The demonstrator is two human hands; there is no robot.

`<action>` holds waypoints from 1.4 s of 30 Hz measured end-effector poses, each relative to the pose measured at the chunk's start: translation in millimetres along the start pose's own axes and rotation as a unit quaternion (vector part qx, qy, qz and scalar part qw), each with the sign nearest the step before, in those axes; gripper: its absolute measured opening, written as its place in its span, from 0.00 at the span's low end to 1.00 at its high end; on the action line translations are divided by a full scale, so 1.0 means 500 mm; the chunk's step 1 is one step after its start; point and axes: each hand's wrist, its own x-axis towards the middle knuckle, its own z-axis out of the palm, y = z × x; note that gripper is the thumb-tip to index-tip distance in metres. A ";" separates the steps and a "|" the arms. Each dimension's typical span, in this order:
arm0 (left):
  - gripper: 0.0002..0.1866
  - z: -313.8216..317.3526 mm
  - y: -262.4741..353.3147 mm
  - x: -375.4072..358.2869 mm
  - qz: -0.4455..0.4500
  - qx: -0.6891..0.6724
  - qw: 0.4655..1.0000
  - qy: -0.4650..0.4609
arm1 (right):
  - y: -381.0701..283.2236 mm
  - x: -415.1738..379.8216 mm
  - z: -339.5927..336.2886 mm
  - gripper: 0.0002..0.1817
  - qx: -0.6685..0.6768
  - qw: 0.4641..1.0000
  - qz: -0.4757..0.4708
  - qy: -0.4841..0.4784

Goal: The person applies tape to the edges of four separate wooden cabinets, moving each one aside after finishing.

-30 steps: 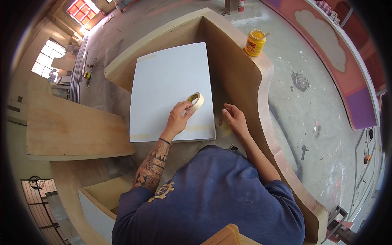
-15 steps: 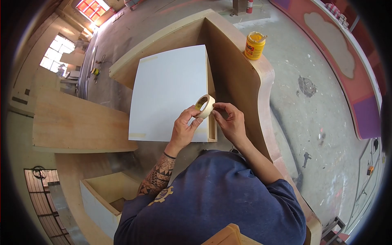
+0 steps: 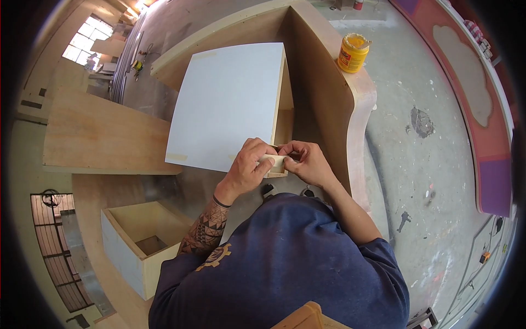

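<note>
Between my two hands is a roll of cream masking tape (image 3: 277, 161), seen edge-on. My left hand (image 3: 249, 167) is closed round its left side, thumb along the outer face. The fingers of my right hand (image 3: 308, 163) pinch at the roll's right side. Just beyond the hands stands a wooden box with a white top panel (image 3: 227, 104). Strips of tape (image 3: 176, 158) lie on that panel near its corners. The box's open wooden side (image 3: 284, 123) faces right, partly hidden behind my fingers.
A curved plywood frame (image 3: 323, 66) wraps round the box, with an open yellow tub (image 3: 353, 53) on its top edge. To the left are a plywood panel (image 3: 107, 131) and a smaller open box (image 3: 124, 249). A pink and purple panel (image 3: 463, 109) stands at far right.
The tape roll has turned from showing its open ring to edge-on and come slightly lower. My right fingers now grip its side. The view has shifted a little.
</note>
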 end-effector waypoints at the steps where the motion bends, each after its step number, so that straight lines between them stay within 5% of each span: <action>1: 0.08 0.001 0.004 0.002 0.000 0.003 1.000 -0.001 | 0.011 0.000 -0.002 0.11 0.048 0.999 0.009 -0.008; 17: 0.09 0.025 -0.017 0.029 -0.088 -0.133 0.984 -0.075 | 0.009 -0.047 -0.025 0.15 0.047 0.999 0.017 -0.020; 19: 0.11 0.029 -0.023 0.035 -0.161 -0.263 0.950 -0.043 | 0.002 -0.054 -0.016 0.20 0.172 0.984 0.026 -0.033; 22: 0.13 0.043 -0.045 0.038 -0.111 -0.234 0.965 0.041 | -0.003 -0.055 -0.001 0.25 0.193 0.980 0.042 -0.037; 23: 0.13 0.041 -0.052 0.035 -0.106 -0.237 0.965 0.040 | -0.004 -0.057 0.006 0.21 0.163 0.986 0.042 -0.008; 25: 0.13 0.023 -0.047 0.032 0.013 0.056 0.990 0.128 | -0.023 -0.052 0.018 0.20 0.091 0.994 0.048 0.038; 28: 0.12 0.013 -0.044 0.009 0.011 -0.008 0.998 0.056 | -0.038 -0.048 0.041 0.19 -0.011 0.992 0.039 0.116; 36: 0.08 0.032 -0.054 -0.032 0.007 -0.048 0.996 0.079 | -0.048 -0.054 0.115 0.18 -0.113 0.977 -0.018 0.179; 38: 0.08 0.030 -0.050 -0.048 -0.093 -0.177 0.978 0.058 | -0.053 -0.061 0.132 0.17 -0.144 0.974 -0.012 0.177; 42: 0.10 0.006 -0.055 -0.071 -0.130 -0.179 0.975 0.031 | -0.056 -0.071 0.163 0.15 -0.216 0.959 -0.061 0.172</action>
